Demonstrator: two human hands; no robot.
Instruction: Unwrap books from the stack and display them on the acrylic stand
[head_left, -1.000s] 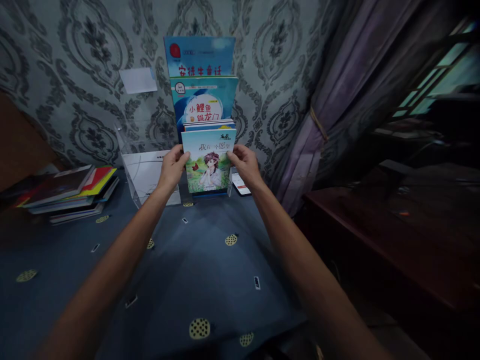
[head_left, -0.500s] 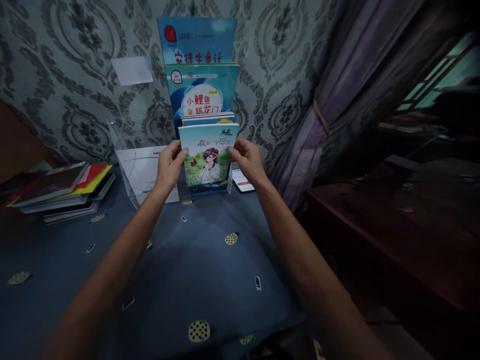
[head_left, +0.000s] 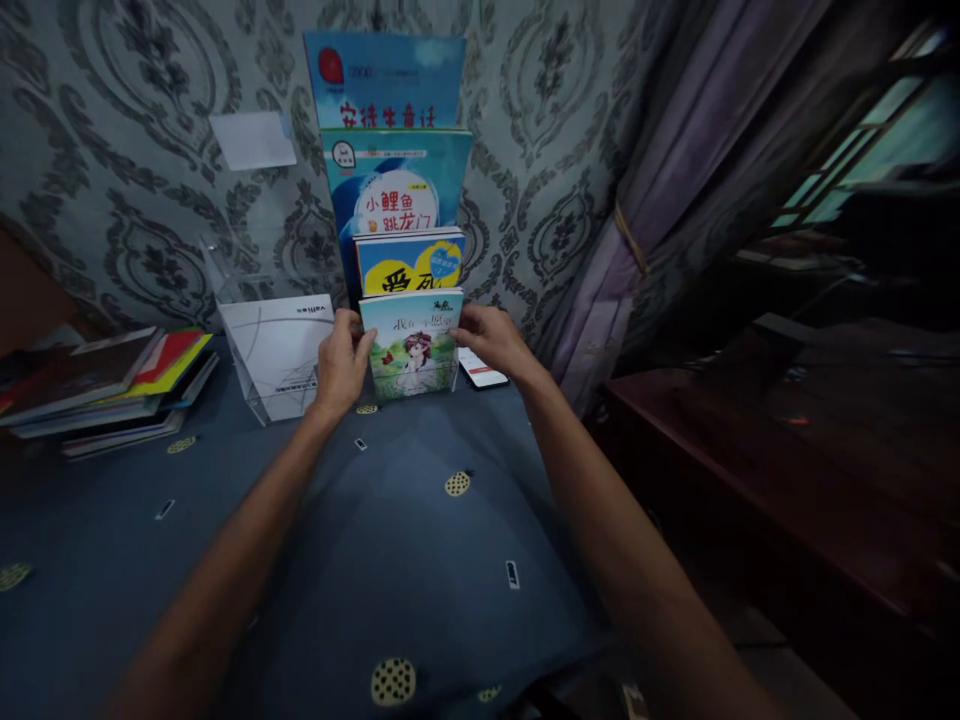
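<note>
A thin book with a pale green cover and a drawn figure [head_left: 411,350] stands upright in the front tier of a clear rack [head_left: 234,350]. My left hand [head_left: 345,362] pinches its left edge between thumb and fingers. At the opposite edge, my right hand [head_left: 491,338] grips the same book near its upper corner. Behind it rise a blue-and-yellow book [head_left: 411,265], a teal book [head_left: 397,200] and, highest, a tall blue book [head_left: 386,85]. To the left, a white printed sheet [head_left: 289,360] shows at the rack's front.
A phone [head_left: 480,372] lies behind my right hand. Books are piled [head_left: 127,380] on the table's left side. A white card [head_left: 255,140] sits high on the rack, against the patterned wall. A tied purple curtain [head_left: 611,270] hangs at right, beside dark red furniture [head_left: 712,470].
Both hands have lowered the pale green book into the front tier, uncovering more of the blue-and-yellow book behind it. The view has shifted slightly to the right.
</note>
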